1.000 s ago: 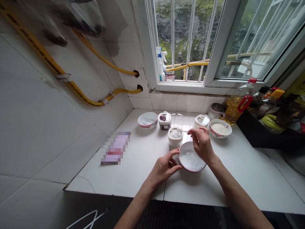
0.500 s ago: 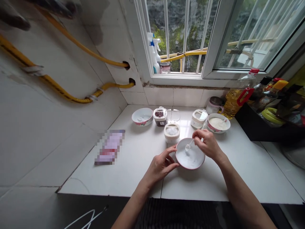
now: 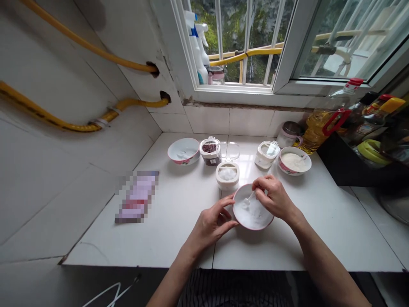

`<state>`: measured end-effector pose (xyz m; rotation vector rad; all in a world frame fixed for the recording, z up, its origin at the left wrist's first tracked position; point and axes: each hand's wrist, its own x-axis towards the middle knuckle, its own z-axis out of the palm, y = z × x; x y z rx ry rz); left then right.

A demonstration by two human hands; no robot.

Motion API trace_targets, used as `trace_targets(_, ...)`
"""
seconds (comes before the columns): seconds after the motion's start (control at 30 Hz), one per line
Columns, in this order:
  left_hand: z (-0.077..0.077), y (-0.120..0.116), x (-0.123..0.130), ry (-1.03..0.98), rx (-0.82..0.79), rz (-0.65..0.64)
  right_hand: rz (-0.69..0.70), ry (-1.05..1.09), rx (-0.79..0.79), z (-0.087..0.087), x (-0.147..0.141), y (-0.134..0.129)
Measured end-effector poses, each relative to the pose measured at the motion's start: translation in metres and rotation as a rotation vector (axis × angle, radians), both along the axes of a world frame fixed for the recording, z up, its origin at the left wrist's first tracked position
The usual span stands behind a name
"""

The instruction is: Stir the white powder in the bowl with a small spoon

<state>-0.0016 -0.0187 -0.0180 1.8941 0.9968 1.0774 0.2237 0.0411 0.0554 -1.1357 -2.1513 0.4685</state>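
Observation:
A bowl with a pink rim [image 3: 255,217] stands near the counter's front edge with white powder in it. My left hand [image 3: 212,221] grips its left rim between thumb and fingers. Pinched in my right hand [image 3: 271,196] is a small clear spoon [image 3: 247,200], its tip in the powder on the bowl's left side. Just behind the bowl is an open white jar of white grains [image 3: 227,175]. Beyond it stands a jar with dark red contents [image 3: 210,151], its clear lid open.
A flowered bowl [image 3: 184,151] stands back left. Behind right are a white lidded jar [image 3: 266,154], a bowl of cream-coloured contents [image 3: 294,161], a brown-lidded jar [image 3: 289,134] and an oil bottle [image 3: 315,128] by a black box [image 3: 335,164]. A blurred purple item [image 3: 138,197] lies left.
The spoon has moved left within the bowl, and my right hand has shifted slightly left with it. My left hand still holds the rim. The camera view has shifted a little.

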Motion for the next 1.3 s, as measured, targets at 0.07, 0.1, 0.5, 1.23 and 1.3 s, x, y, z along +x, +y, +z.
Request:
trace_targets(0.07, 0.000, 0.000, 0.000, -0.001, 0.003, 0.004, 0.028, 0.004, -0.024, -0.002, -0.001, 0.000)
trace_targets(0.1, 0.001, 0.000, 0.001, 0.002, 0.006, 0.007, 0.036, 0.011, -0.036, -0.003, -0.002, -0.001)
trace_targets(0.5, 0.000, 0.000, 0.001, 0.023, -0.031, 0.017, -0.008, 0.186, -0.201, 0.000, -0.004, -0.002)
trace_targets(1.23, -0.001, 0.003, 0.004, -0.015, -0.087, 0.016, -0.143, 0.772, -0.669, -0.005, 0.005, 0.022)
trace_targets(1.3, -0.001, 0.003, 0.004, -0.014, -0.082, 0.026, -0.152, 0.787, -0.591, -0.006, 0.002, 0.024)
